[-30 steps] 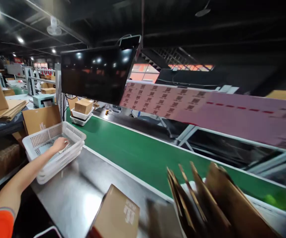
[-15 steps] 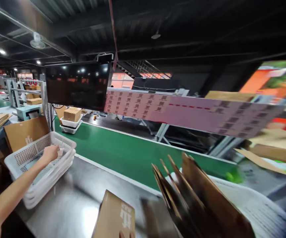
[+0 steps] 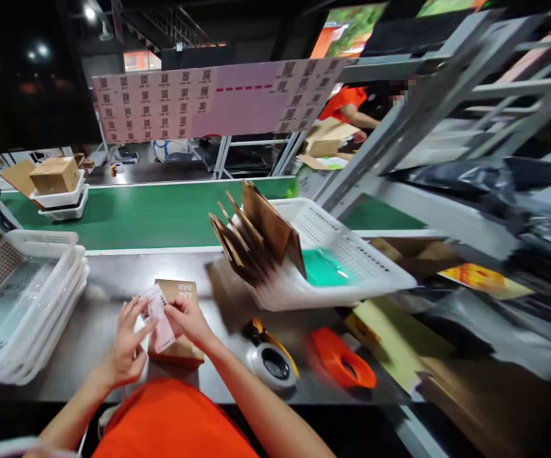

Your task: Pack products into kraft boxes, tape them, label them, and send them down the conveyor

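A printed pink-and-white label (image 3: 163, 332) is held between my two hands, tilted above a small brown cardboard box (image 3: 180, 290). My right hand (image 3: 190, 323) pinches the label's right edge. On its other side, the fingers and thumb of my left hand (image 3: 128, 346) close on the label's left edge. The box lies on the metal table (image 3: 108, 280) close to my body, partly covered by the label and my hands. White print shows on the box's far end.
Stacked white baskets (image 3: 65, 299) stand at left. On the right, a white basket (image 3: 375, 270) holds a green packet, with folded cardboard (image 3: 270, 229) at its left side. A tape roll (image 3: 275, 366) and an orange tape dispenser (image 3: 345, 359) lie nearer. Behind runs a green conveyor (image 3: 161, 213).
My left hand has moved from the stacked baskets to above the box, where both hands now hold the label. The view has turned right and down.
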The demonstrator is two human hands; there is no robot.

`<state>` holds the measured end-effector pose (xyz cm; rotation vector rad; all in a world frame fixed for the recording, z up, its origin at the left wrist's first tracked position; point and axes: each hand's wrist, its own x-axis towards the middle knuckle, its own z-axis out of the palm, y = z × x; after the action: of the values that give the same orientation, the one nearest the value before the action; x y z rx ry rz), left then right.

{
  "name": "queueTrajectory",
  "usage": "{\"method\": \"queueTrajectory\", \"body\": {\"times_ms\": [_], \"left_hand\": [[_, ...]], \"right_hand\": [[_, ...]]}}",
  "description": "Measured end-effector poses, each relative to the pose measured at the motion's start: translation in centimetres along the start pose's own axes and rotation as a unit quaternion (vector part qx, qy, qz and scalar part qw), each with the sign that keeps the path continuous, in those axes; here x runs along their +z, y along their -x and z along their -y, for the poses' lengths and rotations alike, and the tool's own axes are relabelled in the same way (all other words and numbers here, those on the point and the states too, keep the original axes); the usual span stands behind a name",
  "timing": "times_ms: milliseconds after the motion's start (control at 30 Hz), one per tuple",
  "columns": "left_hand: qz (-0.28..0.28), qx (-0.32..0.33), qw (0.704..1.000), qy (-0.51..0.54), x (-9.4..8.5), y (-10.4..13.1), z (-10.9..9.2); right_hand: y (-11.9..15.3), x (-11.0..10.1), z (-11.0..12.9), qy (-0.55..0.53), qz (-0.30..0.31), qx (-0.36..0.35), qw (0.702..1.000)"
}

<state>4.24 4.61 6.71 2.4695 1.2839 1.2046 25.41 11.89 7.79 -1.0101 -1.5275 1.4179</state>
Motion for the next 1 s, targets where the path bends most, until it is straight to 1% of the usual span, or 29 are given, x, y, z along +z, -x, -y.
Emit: {"method": "queueTrajectory", "body": {"times_ms": [33, 67, 100, 133, 167, 200, 233, 267, 300, 333, 400, 467, 533, 600, 667, 733, 833, 900, 1000], "left_hand": [[-0.023, -0.073, 0.996, 0.045, 0.2, -0.2, 0.2], [-0.052, -0.154, 0.982, 0.092, 0.4, -0.6, 0.4], [-0.073, -0.234, 0.959, 0.141, 0.7, -1.2, 0.5], [-0.074, -0.303, 0.931, 0.191, 1.0, -1.8, 0.6], [-0.057, -0.355, 0.902, 0.239, 1.2, -2.4, 0.6], [-0.032, -0.389, 0.877, 0.282, 1.5, -3.0, 0.6], [-0.007, -0.409, 0.857, 0.314, 1.7, -3.4, 0.5], [0.012, -0.420, 0.845, 0.332, 1.8, -3.7, 0.3], [0.023, -0.425, 0.839, 0.339, 1.9, -4.0, 0.1], [0.031, -0.427, 0.837, 0.341, 1.9, -4.1, -0.1], [0.050, -0.425, 0.837, 0.341, 1.8, -4.2, -0.5], [0.066, -0.419, 0.838, 0.342, 1.7, -4.2, -0.6], [0.075, -0.416, 0.840, 0.341, 1.9, -4.0, -0.6], [0.078, -0.412, 0.843, 0.335, 2.3, -3.8, -0.6], [0.080, -0.410, 0.846, 0.330, 2.8, -3.5, -0.5], [0.084, -0.417, 0.843, 0.330, 3.3, -3.2, -0.4], [0.089, -0.444, 0.824, 0.339, 3.7, -3.0, -0.4], [0.087, -0.463, 0.812, 0.345, 3.6, -2.8, -0.6], [0.078, -0.480, 0.795, 0.361, 3.4, -2.7, -0.9]], "right_hand": [[0.4, -0.3, -0.3, 0.016, -0.005, -0.002, 1.000], [0.8, -0.6, -0.6, 0.033, 0.005, 0.000, 0.999], [1.2, -0.8, -0.8, 0.055, 0.020, 0.000, 0.998], [1.6, -0.8, -1.0, 0.081, 0.036, -0.001, 0.996], [1.9, -0.8, -1.1, 0.102, 0.046, -0.004, 0.994], [2.2, -0.7, -1.2, 0.115, 0.048, -0.010, 0.992], [2.4, -0.5, -1.3, 0.117, 0.041, -0.019, 0.992], [2.6, -0.3, -1.4, 0.110, 0.026, -0.034, 0.993], [2.7, -0.1, -1.4, 0.105, 0.008, -0.055, 0.993], [2.7, 0.0, -1.5, 0.109, -0.008, -0.081, 0.991], [2.6, 0.0, -1.4, 0.149, -0.023, -0.140, 0.979], [2.5, -0.4, -1.4, 0.206, -0.020, -0.190, 0.960], [2.5, -0.9, -1.5, 0.253, -0.008, -0.225, 0.941], [2.6, -1.3, -1.6, 0.298, 0.000, -0.254, 0.920], [2.7, -1.5, -1.9, 0.351, 0.002, -0.283, 0.893], [2.8, -1.7, -2.1, 0.395, 0.002, -0.309, 0.865], [2.7, -1.7, -2.3, 0.440, 0.009, -0.327, 0.836], [2.6, -1.6, -2.3, 0.459, 0.015, -0.334, 0.823], [2.5, -1.4, -2.2, 0.465, 0.006, -0.352, 0.812]]}}
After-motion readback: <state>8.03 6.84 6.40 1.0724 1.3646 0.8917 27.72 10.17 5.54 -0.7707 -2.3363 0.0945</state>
